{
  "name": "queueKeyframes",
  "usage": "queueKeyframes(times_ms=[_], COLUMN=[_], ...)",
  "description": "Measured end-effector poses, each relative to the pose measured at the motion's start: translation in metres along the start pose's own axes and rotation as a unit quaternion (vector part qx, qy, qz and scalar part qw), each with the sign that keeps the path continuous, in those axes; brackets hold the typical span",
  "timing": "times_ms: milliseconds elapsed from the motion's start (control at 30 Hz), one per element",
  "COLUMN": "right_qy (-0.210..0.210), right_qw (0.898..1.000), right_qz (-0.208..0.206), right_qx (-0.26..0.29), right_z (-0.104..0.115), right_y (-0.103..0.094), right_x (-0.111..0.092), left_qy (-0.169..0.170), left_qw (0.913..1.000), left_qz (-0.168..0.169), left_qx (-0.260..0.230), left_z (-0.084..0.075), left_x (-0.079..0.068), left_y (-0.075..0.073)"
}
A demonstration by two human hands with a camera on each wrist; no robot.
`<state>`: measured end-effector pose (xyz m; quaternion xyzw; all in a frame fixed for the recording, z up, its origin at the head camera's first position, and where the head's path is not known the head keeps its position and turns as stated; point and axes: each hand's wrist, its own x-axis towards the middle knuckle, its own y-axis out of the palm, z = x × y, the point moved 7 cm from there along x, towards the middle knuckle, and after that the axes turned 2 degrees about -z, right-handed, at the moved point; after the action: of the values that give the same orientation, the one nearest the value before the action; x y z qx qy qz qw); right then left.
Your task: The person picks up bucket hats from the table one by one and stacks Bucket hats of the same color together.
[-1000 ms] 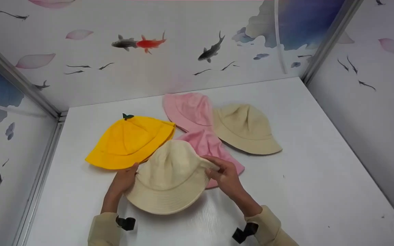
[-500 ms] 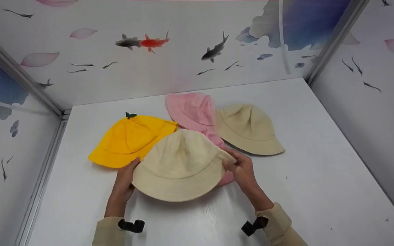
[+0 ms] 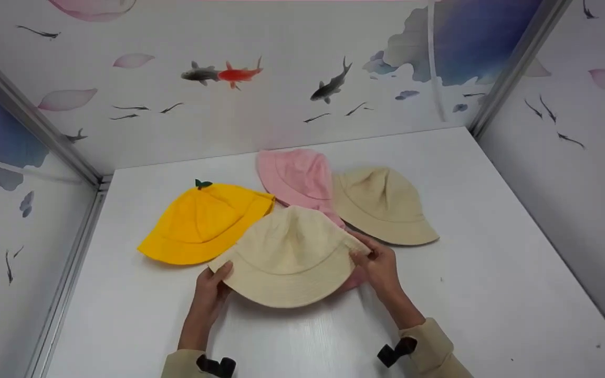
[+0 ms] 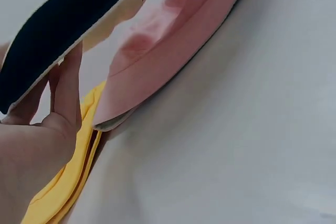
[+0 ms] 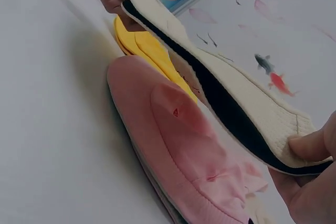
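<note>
A cream bucket hat (image 3: pixel 292 257) is held up by its brim, crown away from me. My left hand (image 3: pixel 212 294) pinches the brim's left end, thumb on top. At the right end, my right hand (image 3: pixel 381 265) grips the brim between thumb and fingers. The dark lining shows under the cream hat (image 4: pixel 68 19) in the left wrist view. Below it on the table lies a pink bucket hat (image 5: pixel 173 145), mostly covered by the cream hat in the head view. In the right wrist view the cream hat hangs above that pink hat, apart from it.
A yellow bucket hat (image 3: pixel 205 226) with a green leaf sprout lies at the left. Further back are another pink hat (image 3: pixel 300 176) and a tan bucket hat (image 3: pixel 386 205), side by side. The white table (image 3: pixel 491 294) is enclosed by printed panels (image 3: pixel 281 105).
Both hands have carried the cream hat up and to the right, off the yellow hat's front edge. The left hand's thumb now lies over the brim. The other hats have stayed put.
</note>
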<state>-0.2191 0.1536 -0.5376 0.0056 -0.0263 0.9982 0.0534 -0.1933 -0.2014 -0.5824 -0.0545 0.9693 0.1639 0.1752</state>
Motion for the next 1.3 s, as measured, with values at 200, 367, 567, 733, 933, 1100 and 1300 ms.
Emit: queueKeyframes(times_ms=[200, 367, 567, 733, 933, 1100, 1300], right_qy=[0.031, 0.055, 0.078, 0.077, 0.087, 0.079, 0.066], right_qw=[0.999, 0.996, 0.994, 0.993, 0.992, 0.994, 0.995], right_qz=[-0.038, -0.06, -0.071, -0.09, -0.092, -0.078, -0.064], right_qx=[0.006, 0.021, 0.022, -0.013, -0.005, -0.013, -0.036], right_z=[-0.007, -0.014, -0.023, -0.028, -0.036, -0.04, -0.04], right_y=[-0.004, -0.006, -0.008, -0.013, -0.018, -0.019, -0.019], right_x=[0.004, 0.007, 0.01, 0.011, 0.008, 0.005, 0.006], left_qy=[0.026, 0.029, 0.004, 0.008, 0.009, 0.01, 0.013], left_qw=[0.9965, 0.993, 0.9959, 0.9968, 0.998, 0.997, 0.9965], left_qz=[0.075, 0.099, 0.05, 0.023, 0.0, -0.02, -0.034], left_qx=[0.024, 0.058, 0.075, 0.076, 0.062, 0.074, 0.076], left_z=[0.001, 0.002, 0.004, 0.001, 0.006, 0.012, 0.013], left_x=[-0.006, -0.011, -0.017, -0.016, -0.01, -0.011, -0.011], left_y=[0.019, 0.027, 0.022, 0.02, 0.017, 0.012, 0.009])
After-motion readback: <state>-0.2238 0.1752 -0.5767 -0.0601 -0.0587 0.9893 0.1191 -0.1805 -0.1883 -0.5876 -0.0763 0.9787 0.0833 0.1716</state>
